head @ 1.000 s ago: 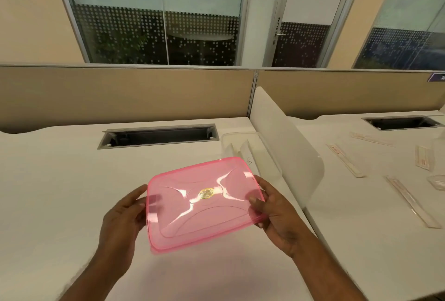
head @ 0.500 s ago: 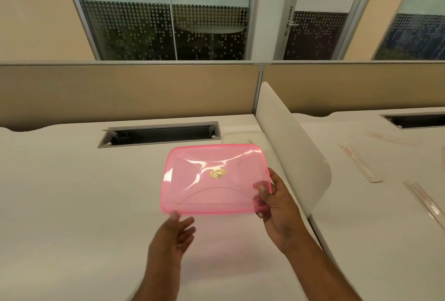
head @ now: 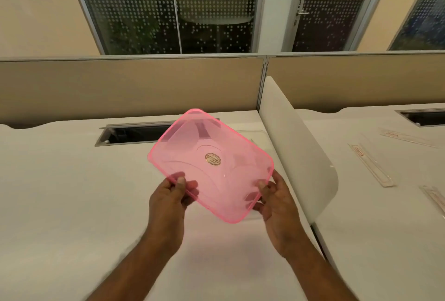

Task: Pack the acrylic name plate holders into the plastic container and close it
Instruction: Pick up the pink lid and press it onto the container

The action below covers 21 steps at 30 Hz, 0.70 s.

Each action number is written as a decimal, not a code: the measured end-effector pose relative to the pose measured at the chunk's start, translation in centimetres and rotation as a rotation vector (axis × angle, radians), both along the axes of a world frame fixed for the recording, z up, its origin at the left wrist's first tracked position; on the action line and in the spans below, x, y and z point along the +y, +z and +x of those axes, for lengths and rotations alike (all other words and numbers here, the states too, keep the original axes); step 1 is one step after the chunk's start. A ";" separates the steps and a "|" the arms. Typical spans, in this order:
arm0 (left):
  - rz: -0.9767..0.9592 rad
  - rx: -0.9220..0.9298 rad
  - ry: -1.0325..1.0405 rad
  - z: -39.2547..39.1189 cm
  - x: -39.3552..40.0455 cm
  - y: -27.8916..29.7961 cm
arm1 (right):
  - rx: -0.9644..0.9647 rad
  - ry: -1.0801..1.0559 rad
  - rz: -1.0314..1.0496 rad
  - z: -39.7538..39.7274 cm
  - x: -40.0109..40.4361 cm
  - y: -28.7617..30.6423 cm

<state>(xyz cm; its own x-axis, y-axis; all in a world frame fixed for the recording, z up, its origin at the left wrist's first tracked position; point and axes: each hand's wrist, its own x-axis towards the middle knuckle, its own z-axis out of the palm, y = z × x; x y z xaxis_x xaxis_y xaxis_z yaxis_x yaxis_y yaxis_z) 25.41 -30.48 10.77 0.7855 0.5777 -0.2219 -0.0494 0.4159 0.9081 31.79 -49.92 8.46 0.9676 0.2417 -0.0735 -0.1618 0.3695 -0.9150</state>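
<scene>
A translucent pink lid with a round gold sticker hangs tilted above the white desk. My left hand pinches its near left edge, thumb on top. At its near right corner my right hand grips it. Behind the lid, the clear plastic container shows only as a rim next to the white divider; its contents are hidden. Several acrylic name plate holders lie flat on the neighbouring desk to the right.
A curved white divider panel separates the two desks. A cable slot is cut into the desk behind the lid, another slot at the far right. Beige partition walls close off the back.
My left hand came back from below and took the lid's near left edge. The lid turned and tilted, its far end now raised toward the cable slot.
</scene>
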 end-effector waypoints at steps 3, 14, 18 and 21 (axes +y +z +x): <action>0.128 0.002 -0.023 1.8 0.9 0.4 | -0.030 -0.053 -0.041 2.0 -1.2 1.4; 0.238 0.196 -0.099 9.7 -0.8 1.0 | -0.228 -0.038 -0.461 7.1 -1.7 3.2; 0.269 0.244 -0.083 12.3 -1.8 0.5 | -0.206 -0.132 -0.605 8.8 -2.0 1.5; 0.375 0.200 -0.105 13.6 -2.4 -0.4 | -0.250 -0.142 -0.706 10.0 -1.8 0.6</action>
